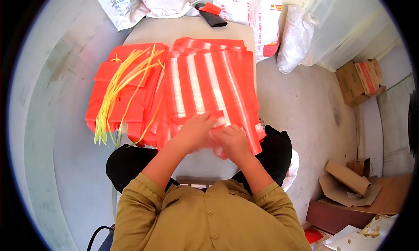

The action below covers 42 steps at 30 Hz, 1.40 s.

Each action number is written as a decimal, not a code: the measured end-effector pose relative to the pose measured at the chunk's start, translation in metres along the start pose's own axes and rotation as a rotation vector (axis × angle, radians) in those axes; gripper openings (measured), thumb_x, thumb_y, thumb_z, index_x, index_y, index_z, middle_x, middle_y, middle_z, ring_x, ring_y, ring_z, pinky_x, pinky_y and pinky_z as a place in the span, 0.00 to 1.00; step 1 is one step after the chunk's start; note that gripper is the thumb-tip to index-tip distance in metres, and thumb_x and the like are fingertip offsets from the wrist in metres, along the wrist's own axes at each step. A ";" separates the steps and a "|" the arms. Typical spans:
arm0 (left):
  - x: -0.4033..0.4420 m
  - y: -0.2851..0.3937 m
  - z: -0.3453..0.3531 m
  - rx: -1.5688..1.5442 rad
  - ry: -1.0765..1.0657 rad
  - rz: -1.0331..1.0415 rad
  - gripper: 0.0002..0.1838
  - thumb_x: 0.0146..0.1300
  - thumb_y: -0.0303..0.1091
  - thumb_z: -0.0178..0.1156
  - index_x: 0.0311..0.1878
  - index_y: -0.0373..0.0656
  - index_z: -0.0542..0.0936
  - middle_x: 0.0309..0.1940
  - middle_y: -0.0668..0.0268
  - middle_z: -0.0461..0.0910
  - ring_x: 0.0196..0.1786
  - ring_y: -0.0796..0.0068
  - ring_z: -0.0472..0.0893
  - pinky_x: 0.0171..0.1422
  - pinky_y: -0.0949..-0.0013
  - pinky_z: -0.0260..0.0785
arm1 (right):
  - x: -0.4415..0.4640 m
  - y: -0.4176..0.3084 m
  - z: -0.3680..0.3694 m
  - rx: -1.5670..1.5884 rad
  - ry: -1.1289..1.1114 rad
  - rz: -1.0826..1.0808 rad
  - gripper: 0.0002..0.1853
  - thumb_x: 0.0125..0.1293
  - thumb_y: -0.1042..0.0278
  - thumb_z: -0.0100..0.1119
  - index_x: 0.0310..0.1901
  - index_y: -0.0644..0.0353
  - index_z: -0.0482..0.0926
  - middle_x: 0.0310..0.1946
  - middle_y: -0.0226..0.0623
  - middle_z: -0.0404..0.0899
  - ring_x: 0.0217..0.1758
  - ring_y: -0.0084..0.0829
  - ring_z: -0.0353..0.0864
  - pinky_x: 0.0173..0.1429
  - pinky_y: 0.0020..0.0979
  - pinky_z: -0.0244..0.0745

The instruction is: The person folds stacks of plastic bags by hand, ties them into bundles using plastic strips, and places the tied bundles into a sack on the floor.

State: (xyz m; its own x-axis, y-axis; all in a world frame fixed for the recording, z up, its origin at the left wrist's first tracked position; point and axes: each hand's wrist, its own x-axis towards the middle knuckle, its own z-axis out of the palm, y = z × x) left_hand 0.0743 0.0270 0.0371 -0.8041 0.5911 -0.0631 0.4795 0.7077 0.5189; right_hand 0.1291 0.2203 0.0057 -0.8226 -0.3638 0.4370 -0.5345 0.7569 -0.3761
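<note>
Red plastic bags with clear stripes [201, 83] lie in a stack on the table in front of me. At the near edge of this stack, my left hand [196, 131] has its fingers bent over the red plastic. My right hand [233, 141] is just beside it, fingers curled on a loose, crumpled part of the same plastic. Motion blurs the area between the hands. A folded red bundle [120, 92] lies to the left, with yellow strips [114, 94] spread across its top.
White printed sacks [231, 9] line the table's far edge, near a black and red item [211, 14]. A white wrapped bundle [297, 37] stands at the back right. Cardboard boxes [360, 81] sit farther right, and opened cardboard [349, 183] lies at lower right.
</note>
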 end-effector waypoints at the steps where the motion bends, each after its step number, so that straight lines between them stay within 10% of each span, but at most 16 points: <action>1: -0.001 0.001 0.000 0.012 0.002 0.015 0.32 0.57 0.27 0.69 0.67 0.49 0.77 0.75 0.53 0.69 0.71 0.48 0.72 0.72 0.54 0.71 | 0.003 -0.001 -0.001 0.036 0.004 0.015 0.16 0.50 0.76 0.69 0.43 0.53 0.86 0.40 0.30 0.83 0.45 0.38 0.81 0.49 0.38 0.77; 12: -0.003 -0.003 0.003 -0.018 0.089 -0.015 0.30 0.64 0.27 0.66 0.70 0.57 0.79 0.73 0.57 0.73 0.61 0.50 0.75 0.69 0.54 0.72 | 0.012 0.022 -0.003 0.014 0.317 0.308 0.14 0.66 0.72 0.63 0.53 0.59 0.83 0.55 0.43 0.82 0.57 0.43 0.79 0.63 0.39 0.75; 14: -0.002 -0.008 0.002 -0.076 0.102 -0.010 0.28 0.66 0.26 0.64 0.70 0.56 0.79 0.72 0.57 0.74 0.61 0.50 0.75 0.69 0.54 0.71 | 0.013 0.044 -0.028 0.401 0.252 0.688 0.20 0.76 0.66 0.57 0.66 0.60 0.77 0.65 0.46 0.76 0.68 0.41 0.75 0.72 0.38 0.69; 20: 0.001 -0.018 0.004 -0.178 0.113 0.002 0.25 0.70 0.27 0.60 0.70 0.52 0.79 0.70 0.57 0.77 0.60 0.48 0.76 0.68 0.54 0.70 | -0.002 0.102 -0.021 0.585 0.229 0.778 0.31 0.83 0.57 0.47 0.79 0.65 0.58 0.77 0.47 0.63 0.76 0.37 0.67 0.79 0.37 0.61; 26: -0.001 -0.020 0.005 -0.191 0.128 0.010 0.25 0.70 0.27 0.61 0.70 0.52 0.79 0.69 0.57 0.78 0.59 0.48 0.76 0.67 0.54 0.71 | 0.002 0.118 0.000 0.579 0.261 0.712 0.31 0.83 0.58 0.48 0.79 0.65 0.58 0.78 0.49 0.62 0.82 0.40 0.60 0.82 0.37 0.55; 35: -0.009 -0.015 0.015 0.141 0.118 0.080 0.33 0.58 0.26 0.67 0.69 0.60 0.80 0.71 0.57 0.75 0.59 0.53 0.78 0.66 0.55 0.73 | -0.045 0.050 -0.060 0.710 0.038 0.768 0.37 0.68 0.77 0.60 0.78 0.61 0.62 0.74 0.43 0.67 0.69 0.35 0.76 0.69 0.34 0.74; 42: -0.011 -0.017 0.032 0.229 0.226 0.153 0.35 0.52 0.25 0.68 0.67 0.60 0.82 0.71 0.55 0.74 0.58 0.55 0.79 0.64 0.53 0.73 | -0.058 0.066 -0.062 0.466 0.035 0.562 0.24 0.64 0.76 0.64 0.63 0.64 0.78 0.62 0.40 0.77 0.65 0.33 0.79 0.68 0.32 0.73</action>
State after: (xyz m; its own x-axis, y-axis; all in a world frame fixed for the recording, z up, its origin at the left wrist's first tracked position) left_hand 0.0860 0.0203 0.0018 -0.7617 0.6150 0.2039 0.6465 0.7007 0.3019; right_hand 0.1540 0.3248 0.0060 -0.9945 0.0349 0.0986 -0.0670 0.5118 -0.8565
